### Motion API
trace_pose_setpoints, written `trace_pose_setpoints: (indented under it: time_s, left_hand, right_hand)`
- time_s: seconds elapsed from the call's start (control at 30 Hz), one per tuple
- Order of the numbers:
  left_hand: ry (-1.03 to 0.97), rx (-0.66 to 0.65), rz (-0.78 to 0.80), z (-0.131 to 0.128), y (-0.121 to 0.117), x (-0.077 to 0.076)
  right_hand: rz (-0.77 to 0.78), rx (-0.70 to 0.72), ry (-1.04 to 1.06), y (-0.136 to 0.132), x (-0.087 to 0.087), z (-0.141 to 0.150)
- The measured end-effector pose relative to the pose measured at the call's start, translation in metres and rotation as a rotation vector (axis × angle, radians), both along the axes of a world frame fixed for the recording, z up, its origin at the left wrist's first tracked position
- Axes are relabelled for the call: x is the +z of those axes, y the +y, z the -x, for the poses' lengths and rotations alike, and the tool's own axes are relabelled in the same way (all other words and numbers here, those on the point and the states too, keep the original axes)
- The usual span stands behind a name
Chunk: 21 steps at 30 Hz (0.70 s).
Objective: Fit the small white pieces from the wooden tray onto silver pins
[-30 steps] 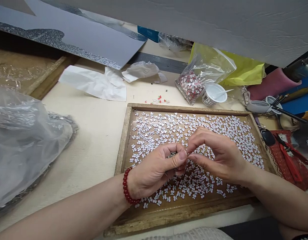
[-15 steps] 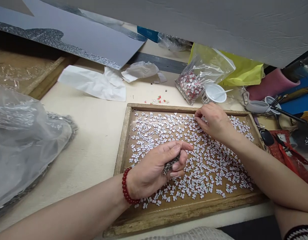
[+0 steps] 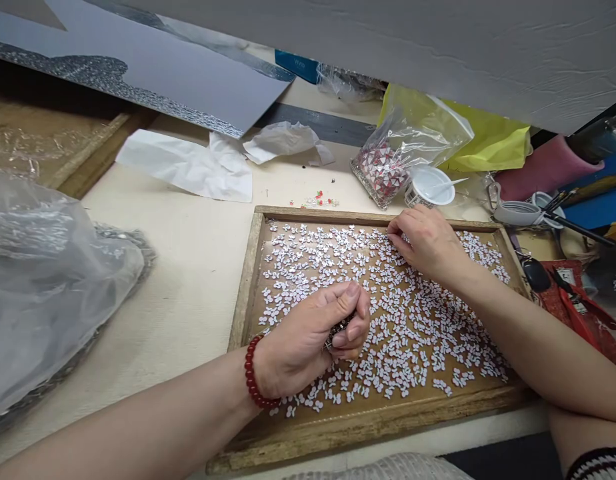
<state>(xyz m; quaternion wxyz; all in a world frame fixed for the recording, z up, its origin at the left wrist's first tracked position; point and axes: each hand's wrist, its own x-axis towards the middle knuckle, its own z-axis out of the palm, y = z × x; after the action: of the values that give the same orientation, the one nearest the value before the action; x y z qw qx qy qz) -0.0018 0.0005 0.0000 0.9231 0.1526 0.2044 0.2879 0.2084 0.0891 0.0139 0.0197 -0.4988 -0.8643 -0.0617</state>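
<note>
A wooden tray (image 3: 244, 293) lies in front of me, strewn with several small white flower-shaped pieces (image 3: 413, 333). My left hand (image 3: 308, 340), with a red bead bracelet (image 3: 253, 381) on the wrist, is curled into a fist over the tray's middle and holds a bunch of small metal pins (image 3: 338, 329). My right hand (image 3: 428, 241) rests on the far part of the tray, its fingertips pinched down among the white pieces near the top rim.
A clear bag of red and white pieces (image 3: 383, 170) and a small white cup (image 3: 431, 187) stand behind the tray. A crumpled plastic bag (image 3: 53, 273) lies at left, white paper (image 3: 188, 167) at the back, scissors and red items (image 3: 578, 300) at right.
My right hand left the left hand and reached to the tray's far edge. My left thumb has folded in over the pins.
</note>
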Motion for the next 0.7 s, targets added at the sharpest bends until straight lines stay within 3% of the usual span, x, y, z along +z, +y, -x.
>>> trace_pose_setpoints:
  time_s: [0.27, 0.4, 0.57, 0.7]
  left_hand:
    - [0.004, 0.004, 0.014, 0.0, 0.0, -0.001]
    - [-0.023, 0.034, 0.061, 0.0, 0.001, -0.001]
    - [-0.072, 0.136, 0.187, -0.002, 0.004, 0.004]
    - [-0.082, 0.227, 0.27, -0.001, 0.006, 0.007]
  right_hand:
    - [0.012, -0.015, 0.009, 0.002, 0.001, 0.001]
    - [-0.046, 0.022, 0.077, -0.007, 0.011, 0.0]
    - [-0.121, 0.254, 0.397, -0.06, 0.038, 0.02]
    - [-0.17, 0.469, 0.304, -0.103, 0.041, 0.046]
